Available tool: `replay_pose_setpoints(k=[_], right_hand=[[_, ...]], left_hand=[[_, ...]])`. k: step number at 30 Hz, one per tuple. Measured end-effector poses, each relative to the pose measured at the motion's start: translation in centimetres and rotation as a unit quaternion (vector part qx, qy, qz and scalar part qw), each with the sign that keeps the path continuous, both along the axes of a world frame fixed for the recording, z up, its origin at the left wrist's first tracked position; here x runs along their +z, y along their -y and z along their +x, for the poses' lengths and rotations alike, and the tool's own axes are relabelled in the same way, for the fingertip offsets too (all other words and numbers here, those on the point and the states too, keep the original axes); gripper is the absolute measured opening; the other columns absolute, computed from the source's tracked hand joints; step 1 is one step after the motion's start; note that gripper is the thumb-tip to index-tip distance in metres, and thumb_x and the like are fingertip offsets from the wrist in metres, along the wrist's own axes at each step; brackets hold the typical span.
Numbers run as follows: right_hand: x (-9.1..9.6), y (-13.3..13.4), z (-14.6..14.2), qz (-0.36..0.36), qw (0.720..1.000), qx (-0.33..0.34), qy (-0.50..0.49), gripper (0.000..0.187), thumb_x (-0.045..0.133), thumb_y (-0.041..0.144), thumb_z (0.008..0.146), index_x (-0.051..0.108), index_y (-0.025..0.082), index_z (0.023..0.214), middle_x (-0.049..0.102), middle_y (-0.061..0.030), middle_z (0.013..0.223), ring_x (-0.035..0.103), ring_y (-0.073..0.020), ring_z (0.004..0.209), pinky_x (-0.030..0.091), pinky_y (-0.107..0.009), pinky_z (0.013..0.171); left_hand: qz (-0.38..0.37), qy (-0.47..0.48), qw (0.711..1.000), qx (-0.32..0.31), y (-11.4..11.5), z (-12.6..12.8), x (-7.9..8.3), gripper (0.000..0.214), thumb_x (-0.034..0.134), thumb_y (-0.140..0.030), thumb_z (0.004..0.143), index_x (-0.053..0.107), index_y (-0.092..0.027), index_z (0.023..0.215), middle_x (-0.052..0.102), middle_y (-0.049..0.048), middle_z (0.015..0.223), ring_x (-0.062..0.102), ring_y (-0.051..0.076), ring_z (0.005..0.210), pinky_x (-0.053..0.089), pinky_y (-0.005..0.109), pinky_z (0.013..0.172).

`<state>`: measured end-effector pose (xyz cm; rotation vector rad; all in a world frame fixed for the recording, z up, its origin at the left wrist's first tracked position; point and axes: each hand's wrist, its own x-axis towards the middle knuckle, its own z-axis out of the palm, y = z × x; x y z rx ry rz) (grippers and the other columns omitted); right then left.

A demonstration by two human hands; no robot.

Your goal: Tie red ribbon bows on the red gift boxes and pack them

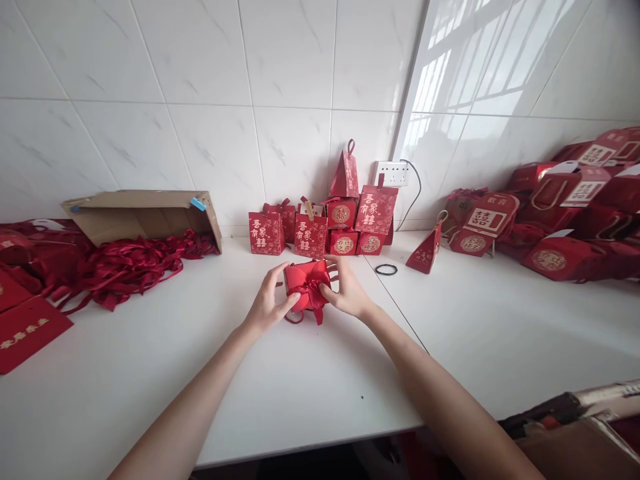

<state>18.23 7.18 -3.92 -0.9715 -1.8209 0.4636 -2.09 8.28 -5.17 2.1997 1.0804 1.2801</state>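
A small red gift box [303,279] with a red ribbon bow [311,293] sits on the white table [310,393], held between both hands. My left hand [269,303] grips its left side, thumb pressed by the bow. My right hand [347,289] holds the right side, with its fingers curled over the top edge and thumb on the ribbon. A loose ribbon tail hangs below the box.
Finished red boxes [325,227] stand against the tiled wall behind. A cardboard box [145,213] spills red ribbons [115,267] at left. Flat red cards [27,330] lie far left. More red boxes [565,213] are piled at right, with a black hair band [386,269] and a wall socket [393,173].
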Motion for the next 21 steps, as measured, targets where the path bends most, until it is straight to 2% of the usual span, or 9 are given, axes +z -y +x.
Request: replay_pose_setpoints(k=[3,5,7,9,11,13,17,21], right_hand=[[0.2,0.1,0.0,0.006,1.0,-0.017,-0.01,0.037,0.056,0.031,0.073,0.036,0.019,0.102,0.05,-0.0085,0.1,0.051,-0.0187,0.086,0.047,-0.037,0.075],[0.5,0.2,-0.1,-0.031,0.999,-0.019,-0.032,0.029,0.051,0.043,0.077,0.038,0.019,0.086,0.05,-0.0045,0.086,0.049,-0.0162,0.075,0.045,-0.033,0.069],[0.9,0.3,-0.2,-0.092,0.994,-0.021,-0.049,0.034,0.04,0.053,0.083,0.037,0.02,0.073,0.048,-0.001,0.072,0.046,-0.0138,0.065,0.041,-0.03,0.062],[1.3,0.3,-0.3,-0.139,0.988,-0.044,-0.051,0.041,0.037,0.056,0.083,0.036,0.02,0.064,0.044,0.0013,0.061,0.041,-0.012,0.058,0.036,-0.027,0.056],[1.5,0.3,-0.4,-0.15,0.985,-0.065,-0.047,0.039,0.043,0.052,0.081,0.036,0.02,0.061,0.042,0.0027,0.057,0.039,-0.0109,0.055,0.032,-0.026,0.054],[1.5,0.3,-0.4,-0.147,0.986,-0.058,-0.045,0.034,0.048,0.046,0.079,0.036,0.019,0.061,0.042,0.0035,0.057,0.038,-0.0104,0.055,0.032,-0.025,0.054],[1.1,0.3,-0.3,-0.158,0.987,0.005,-0.035,0.028,0.046,0.041,0.079,0.04,0.019,0.063,0.045,0.0033,0.059,0.04,-0.0105,0.057,0.034,-0.025,0.056],[0.8,0.2,-0.2,-0.16,0.985,0.06,-0.019,0.027,0.045,0.039,0.08,0.043,0.018,0.062,0.048,0.0022,0.062,0.043,-0.0106,0.059,0.038,-0.026,0.06]], left_hand=[[0.018,-0.002,1.0,0.007,0.0,-0.1,0.1,0.052,0.051,-0.039,0.081,0.037,-0.024,0.128,0.045,0.0083,0.13,0.045,0.022,0.12,0.046,0.037,0.093],[0.034,-0.012,0.999,0.012,-0.1,-0.2,0.2,0.051,0.052,-0.038,0.08,0.038,-0.024,0.127,0.047,0.0077,0.128,0.046,0.022,0.118,0.047,0.035,0.091],[0.05,-0.028,0.998,0.015,-0.1,-0.3,0.2,0.052,0.054,-0.039,0.079,0.039,-0.024,0.126,0.048,0.0076,0.126,0.047,0.021,0.115,0.048,0.035,0.09],[0.064,-0.04,0.997,0.016,-0.2,-0.3,0.3,0.051,0.056,-0.038,0.078,0.041,-0.024,0.125,0.05,0.0075,0.124,0.049,0.021,0.113,0.048,0.035,0.089],[0.066,-0.044,0.997,0.017,-0.1,-0.4,0.4,0.049,0.054,-0.038,0.079,0.042,-0.024,0.124,0.05,0.0071,0.123,0.049,0.02,0.112,0.049,0.034,0.089],[0.056,-0.038,0.997,0.021,-0.1,-0.5,0.5,0.046,0.051,-0.037,0.081,0.042,-0.025,0.124,0.051,0.0065,0.123,0.05,0.019,0.112,0.049,0.033,0.087],[0.034,-0.02,0.998,0.049,-0.2,-0.6,0.8,0.043,0.046,-0.038,0.083,0.044,-0.024,0.124,0.052,0.0061,0.123,0.049,0.019,0.114,0.05,0.03,0.083],[0.009,0.002,0.995,0.098,-0.3,-0.6,0.7,0.041,0.043,-0.041,0.084,0.044,-0.022,0.121,0.05,0.0087,0.127,0.049,0.021,0.116,0.05,0.034,0.083]])
